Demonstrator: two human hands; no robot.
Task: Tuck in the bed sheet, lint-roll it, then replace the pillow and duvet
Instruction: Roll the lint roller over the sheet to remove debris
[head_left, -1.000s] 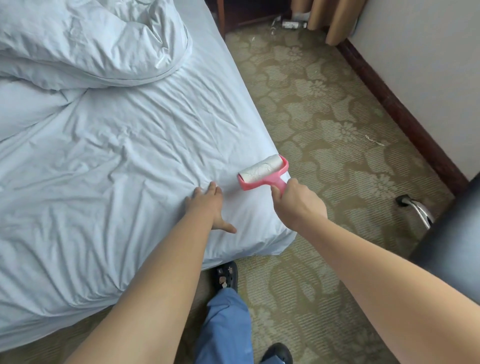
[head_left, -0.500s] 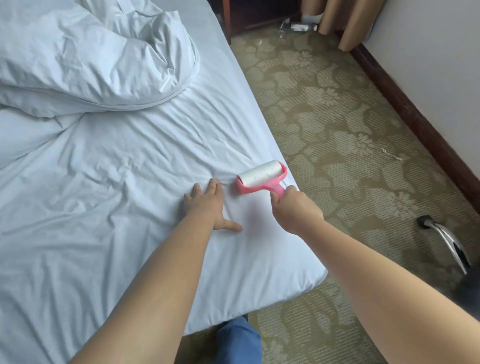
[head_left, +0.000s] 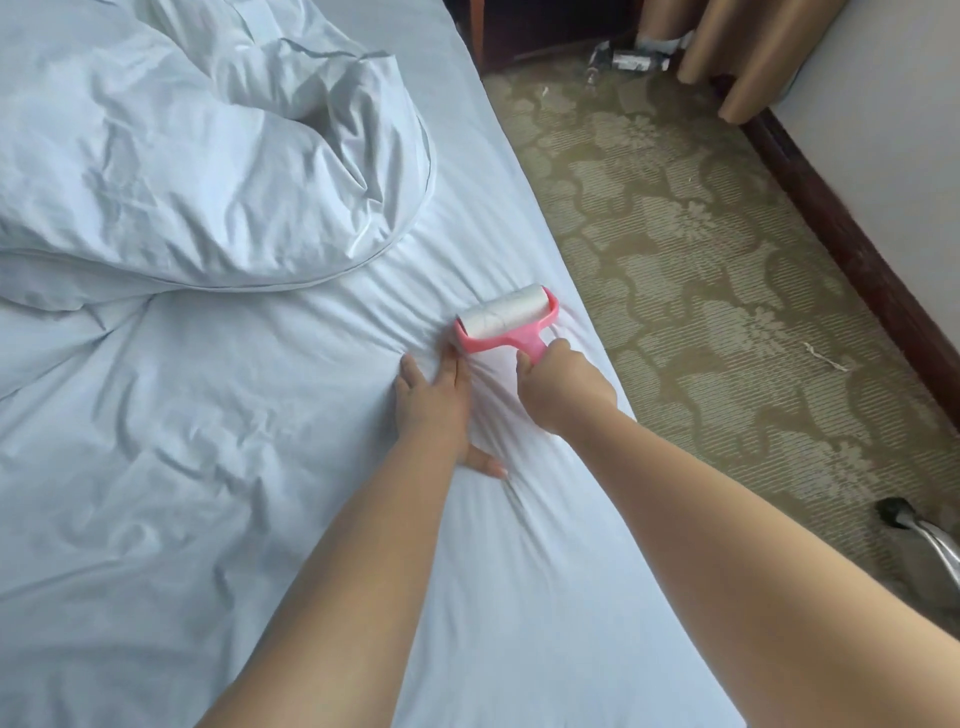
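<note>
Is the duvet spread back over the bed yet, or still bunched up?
Still bunched up: the duvet lies heaped at the far end, leaving bare sheet where the right hand runs the lint roller.

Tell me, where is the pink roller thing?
The lint roller lies on the bed sheet near the bed's right edge, gripped by the right hand, beside the left hand.

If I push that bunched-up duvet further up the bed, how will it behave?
The duvet looks floppy: it lies in soft folds, so it would probably crumple rather than slide as one piece. It seems puffy and light for its bulk. It may drag the wrinkled bed sheet beneath it.
</note>
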